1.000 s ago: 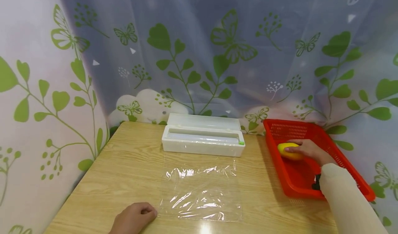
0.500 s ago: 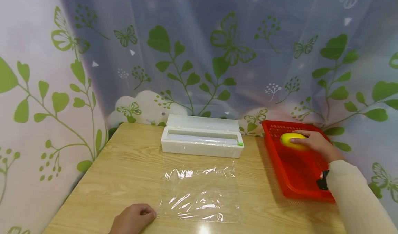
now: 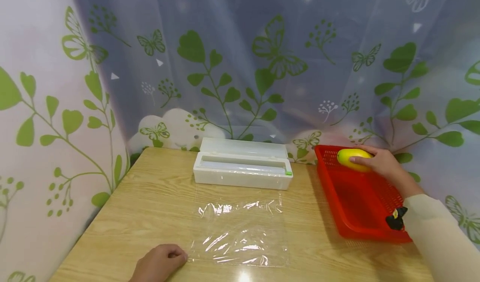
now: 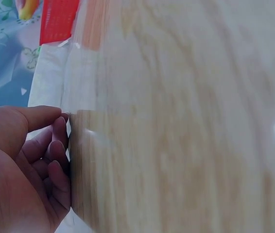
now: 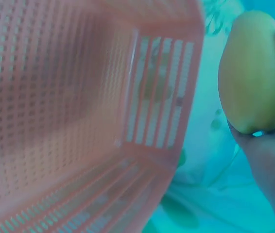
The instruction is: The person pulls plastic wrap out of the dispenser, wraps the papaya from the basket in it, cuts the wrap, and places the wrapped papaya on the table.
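Observation:
My right hand (image 3: 384,164) grips a yellow mango (image 3: 352,158) above the back part of the red basket (image 3: 343,221). In the right wrist view the mango (image 5: 253,73) is held clear of the basket wall, with part of the hand cut off by the frame. Clear cling film (image 3: 240,242) lies spread on the table, running out from a white dispenser box (image 3: 241,178) with its lid raised. At the film's near left corner, my left hand (image 3: 159,262) pinches the edge between thumb and forefinger; the left wrist view shows this hand (image 4: 16,160) close up.
The wooden table (image 3: 150,198) backs onto a patterned curtain (image 3: 232,44), which also hangs along the left. A roll (image 3: 243,167) lies inside the dispenser box, with a green piece at its right end. A black item (image 3: 396,218) sits at the right sleeve's cuff.
My right hand has lifted the mango from inside the basket, up and toward its back. My left hand and the cling film have stayed where they were.

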The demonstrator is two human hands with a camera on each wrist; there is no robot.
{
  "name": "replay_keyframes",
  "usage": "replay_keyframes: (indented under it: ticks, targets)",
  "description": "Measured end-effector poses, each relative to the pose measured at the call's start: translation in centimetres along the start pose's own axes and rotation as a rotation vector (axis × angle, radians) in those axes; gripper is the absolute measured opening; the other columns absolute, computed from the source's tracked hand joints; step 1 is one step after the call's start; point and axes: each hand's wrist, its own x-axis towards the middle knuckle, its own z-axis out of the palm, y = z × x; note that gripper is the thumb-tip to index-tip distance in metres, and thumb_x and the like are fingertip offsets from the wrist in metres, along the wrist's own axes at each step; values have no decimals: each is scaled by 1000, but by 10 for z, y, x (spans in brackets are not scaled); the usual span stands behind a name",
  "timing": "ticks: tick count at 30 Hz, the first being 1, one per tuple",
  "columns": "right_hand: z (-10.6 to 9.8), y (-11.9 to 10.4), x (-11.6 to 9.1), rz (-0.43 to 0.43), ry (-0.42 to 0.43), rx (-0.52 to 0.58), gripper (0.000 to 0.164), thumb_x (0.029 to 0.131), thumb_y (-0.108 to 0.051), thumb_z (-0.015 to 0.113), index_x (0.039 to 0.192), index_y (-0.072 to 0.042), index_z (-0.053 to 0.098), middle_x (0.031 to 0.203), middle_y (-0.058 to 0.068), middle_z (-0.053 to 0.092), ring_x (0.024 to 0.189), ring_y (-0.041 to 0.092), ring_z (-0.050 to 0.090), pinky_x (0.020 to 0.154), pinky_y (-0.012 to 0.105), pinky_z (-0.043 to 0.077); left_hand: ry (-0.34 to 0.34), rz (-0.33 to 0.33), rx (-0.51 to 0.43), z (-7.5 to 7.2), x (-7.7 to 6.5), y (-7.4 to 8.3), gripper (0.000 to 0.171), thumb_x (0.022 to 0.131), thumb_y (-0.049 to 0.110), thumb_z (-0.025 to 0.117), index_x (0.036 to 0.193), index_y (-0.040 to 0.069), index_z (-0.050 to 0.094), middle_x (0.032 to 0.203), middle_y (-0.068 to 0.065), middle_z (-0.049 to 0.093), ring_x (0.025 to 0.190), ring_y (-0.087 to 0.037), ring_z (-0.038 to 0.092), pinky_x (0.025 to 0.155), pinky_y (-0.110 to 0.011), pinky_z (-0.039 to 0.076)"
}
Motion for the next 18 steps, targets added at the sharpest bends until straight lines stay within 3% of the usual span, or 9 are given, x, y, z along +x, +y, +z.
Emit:
replay_keyframes:
  ticks: [7,14,18]
  targets:
    - [10,-35,-16,6,2,94,82,91,-57,68,156,-16,39,156,27,33,101,35,51,68,28,49,23,-3,-1,2,-2,3,12,89,39,74,82,29,74,81,15,69,78,-8,60,76,-47,51]
    - [30,-67,-30,5,49,128,81,91,-58,67,155,-14,41,144,24,44,104,33,48,76,29,46,18,-1,2,2,-1,1,13,89,39,74,82,28,74,81,15,69,78,-9,60,74,-47,51]
    - [42,-86,-38,2,53,201,79,92,-56,68,154,-14,43,136,20,49,100,30,49,74,27,49,16,-3,5,1,-1,3,13,89,39,74,82,28,74,81,15,69,78,-9,60,74,-46,50]
